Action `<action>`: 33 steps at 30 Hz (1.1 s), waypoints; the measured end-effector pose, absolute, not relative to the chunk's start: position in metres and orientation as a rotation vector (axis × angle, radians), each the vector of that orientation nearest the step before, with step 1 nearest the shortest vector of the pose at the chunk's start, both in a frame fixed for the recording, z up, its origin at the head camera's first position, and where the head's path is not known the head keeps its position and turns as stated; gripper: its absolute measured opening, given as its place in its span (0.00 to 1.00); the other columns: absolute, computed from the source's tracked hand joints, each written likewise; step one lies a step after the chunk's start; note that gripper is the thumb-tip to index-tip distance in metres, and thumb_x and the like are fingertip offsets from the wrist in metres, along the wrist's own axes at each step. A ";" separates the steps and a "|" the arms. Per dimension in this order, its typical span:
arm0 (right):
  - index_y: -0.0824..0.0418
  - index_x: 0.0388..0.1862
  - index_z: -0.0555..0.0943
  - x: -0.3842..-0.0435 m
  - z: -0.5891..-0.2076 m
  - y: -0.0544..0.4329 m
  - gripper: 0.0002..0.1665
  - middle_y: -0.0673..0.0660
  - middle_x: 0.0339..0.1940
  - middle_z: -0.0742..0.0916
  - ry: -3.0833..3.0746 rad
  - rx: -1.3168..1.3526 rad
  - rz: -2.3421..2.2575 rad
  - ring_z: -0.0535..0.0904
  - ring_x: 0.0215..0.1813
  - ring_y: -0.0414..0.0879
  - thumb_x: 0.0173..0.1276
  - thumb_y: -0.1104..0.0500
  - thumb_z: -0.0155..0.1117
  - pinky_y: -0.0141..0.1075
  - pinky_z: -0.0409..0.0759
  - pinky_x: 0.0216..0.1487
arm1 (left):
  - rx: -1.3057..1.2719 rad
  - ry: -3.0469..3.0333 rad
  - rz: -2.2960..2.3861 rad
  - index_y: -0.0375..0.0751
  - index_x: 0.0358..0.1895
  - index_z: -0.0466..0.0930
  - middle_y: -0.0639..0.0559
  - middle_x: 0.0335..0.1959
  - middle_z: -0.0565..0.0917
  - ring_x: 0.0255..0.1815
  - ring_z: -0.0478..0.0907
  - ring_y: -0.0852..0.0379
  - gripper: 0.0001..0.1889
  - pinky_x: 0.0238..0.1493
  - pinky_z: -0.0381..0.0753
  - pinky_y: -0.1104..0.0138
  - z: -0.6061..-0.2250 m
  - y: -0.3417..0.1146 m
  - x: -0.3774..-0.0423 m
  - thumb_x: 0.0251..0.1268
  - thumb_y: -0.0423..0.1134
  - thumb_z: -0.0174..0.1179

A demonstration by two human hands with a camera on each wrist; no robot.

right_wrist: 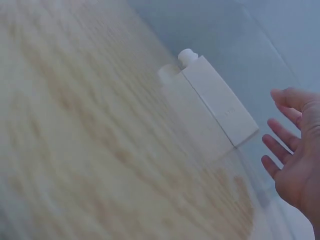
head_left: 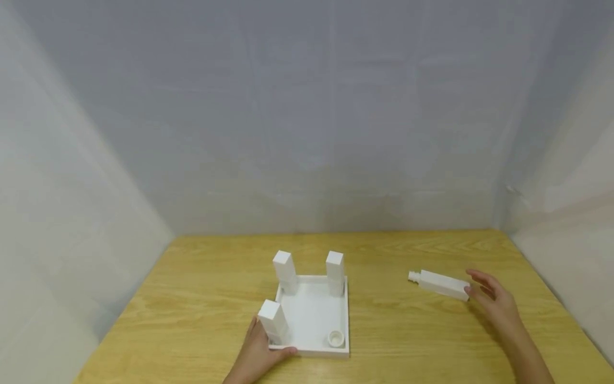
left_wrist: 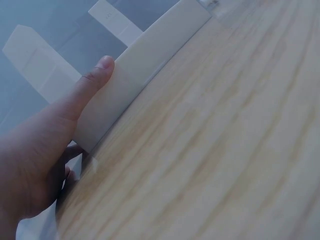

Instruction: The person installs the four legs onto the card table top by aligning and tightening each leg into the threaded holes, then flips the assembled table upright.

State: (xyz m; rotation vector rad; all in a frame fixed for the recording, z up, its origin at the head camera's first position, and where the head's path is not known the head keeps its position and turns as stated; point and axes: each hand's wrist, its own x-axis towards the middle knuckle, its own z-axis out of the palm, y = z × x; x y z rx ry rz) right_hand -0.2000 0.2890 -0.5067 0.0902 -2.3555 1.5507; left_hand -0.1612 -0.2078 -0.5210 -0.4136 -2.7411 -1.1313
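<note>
A white tabletop [head_left: 314, 314] with a raised rim lies underside up, and square legs stand at three of its corners. At its near right corner is a round socket [head_left: 336, 338]. My left hand [head_left: 259, 349] grips the near left corner, the thumb along the front rim, beside the near left leg [head_left: 273, 320]; some fingers are hidden behind the corner. A loose white leg [head_left: 442, 284] with a threaded end lies on its side to the right. My right hand [head_left: 496, 304] is beside its plain end, fingers spread; the right wrist view shows the hand [right_wrist: 300, 145] apart from the leg.
Everything lies on a wood-grain table [head_left: 192, 298]. Pale sheets hang behind it [head_left: 307, 133] and along its left [head_left: 57, 213] and right sides. Bare wood lies between the tabletop and the loose leg.
</note>
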 end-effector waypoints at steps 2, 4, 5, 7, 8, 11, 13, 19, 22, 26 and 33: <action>0.69 0.61 0.67 -0.202 -0.512 0.289 0.27 0.49 0.54 0.75 -2.389 0.096 1.503 0.66 0.49 0.28 0.66 0.59 0.59 0.17 0.66 0.44 | -0.421 -2.736 -1.134 0.29 0.58 0.66 0.37 0.55 0.73 0.63 0.61 0.40 0.46 0.64 0.39 0.45 -0.522 -0.208 -0.161 0.37 0.57 0.71; 0.70 0.62 0.66 -0.203 -0.516 0.289 0.28 0.60 0.55 0.75 -2.434 0.131 1.447 0.65 0.48 0.24 0.66 0.60 0.60 0.16 0.66 0.44 | -0.421 -2.734 -1.136 0.29 0.58 0.66 0.37 0.55 0.73 0.62 0.61 0.40 0.46 0.64 0.39 0.45 -0.522 -0.208 -0.162 0.37 0.57 0.72; 0.71 0.62 0.65 -0.204 -0.518 0.288 0.29 0.64 0.55 0.74 -2.460 0.151 1.422 0.65 0.47 0.23 0.65 0.60 0.60 0.16 0.66 0.43 | -0.420 -2.734 -1.130 0.29 0.58 0.66 0.37 0.55 0.73 0.62 0.61 0.40 0.46 0.64 0.39 0.45 -0.522 -0.208 -0.162 0.37 0.57 0.71; 0.70 0.64 0.63 -0.205 -0.521 0.286 0.31 0.70 0.56 0.72 -2.501 0.199 1.384 0.63 0.47 0.23 0.65 0.60 0.60 0.15 0.64 0.43 | -0.417 -2.737 -1.127 0.29 0.58 0.66 0.37 0.55 0.73 0.62 0.61 0.40 0.46 0.65 0.39 0.45 -0.522 -0.209 -0.162 0.37 0.57 0.71; 0.69 0.65 0.63 -0.205 -0.522 0.286 0.32 0.70 0.57 0.71 -2.512 0.217 1.376 0.63 0.48 0.23 0.65 0.60 0.60 0.15 0.64 0.43 | -0.412 -2.742 -1.128 0.29 0.58 0.66 0.37 0.55 0.73 0.62 0.61 0.40 0.46 0.65 0.39 0.45 -0.522 -0.209 -0.162 0.37 0.57 0.71; 0.68 0.65 0.65 -0.204 -0.525 0.284 0.31 0.69 0.58 0.71 -2.521 0.240 1.333 0.63 0.49 0.26 0.65 0.60 0.61 0.14 0.63 0.43 | -0.400 -2.759 -1.134 0.30 0.58 0.66 0.37 0.55 0.73 0.63 0.61 0.40 0.46 0.64 0.38 0.45 -0.522 -0.209 -0.162 0.37 0.57 0.72; 0.67 0.63 0.67 -0.204 -0.525 0.283 0.29 0.68 0.57 0.72 -2.531 0.226 1.276 0.65 0.50 0.30 0.65 0.59 0.61 0.15 0.62 0.43 | -0.396 -2.769 -1.140 0.30 0.58 0.66 0.37 0.55 0.72 0.63 0.61 0.40 0.46 0.64 0.38 0.45 -0.522 -0.209 -0.162 0.37 0.57 0.72; 0.68 0.59 0.71 -0.206 -0.526 0.280 0.26 0.69 0.54 0.76 -2.552 0.164 1.185 0.71 0.50 0.57 0.65 0.57 0.61 0.16 0.64 0.39 | -0.405 -2.768 -1.137 0.30 0.59 0.66 0.36 0.56 0.72 0.63 0.61 0.40 0.46 0.64 0.38 0.44 -0.523 -0.209 -0.162 0.38 0.58 0.71; 0.69 0.59 0.71 -0.208 -0.528 0.278 0.28 0.69 0.54 0.75 -2.543 0.174 1.203 0.71 0.50 0.58 0.64 0.57 0.63 0.15 0.65 0.40 | -0.420 -2.747 -1.120 0.31 0.57 0.67 0.38 0.55 0.74 0.62 0.62 0.40 0.45 0.64 0.39 0.45 -0.524 -0.209 -0.162 0.38 0.58 0.71; 0.66 0.60 0.71 -0.212 -0.531 0.273 0.28 0.67 0.54 0.75 -2.530 0.202 1.198 0.71 0.50 0.58 0.62 0.57 0.64 0.32 0.73 0.44 | -0.429 -2.722 -1.114 0.33 0.56 0.69 0.41 0.53 0.75 0.61 0.63 0.42 0.44 0.64 0.41 0.46 -0.525 -0.209 -0.163 0.37 0.58 0.71; 0.62 0.52 0.78 -0.215 -0.529 0.270 0.21 0.62 0.51 0.79 -2.510 0.192 1.132 0.73 0.50 0.57 0.61 0.57 0.65 0.44 0.73 0.44 | -0.458 -2.699 -1.131 0.32 0.57 0.68 0.40 0.53 0.75 0.60 0.64 0.41 0.44 0.63 0.42 0.45 -0.525 -0.207 -0.164 0.37 0.56 0.72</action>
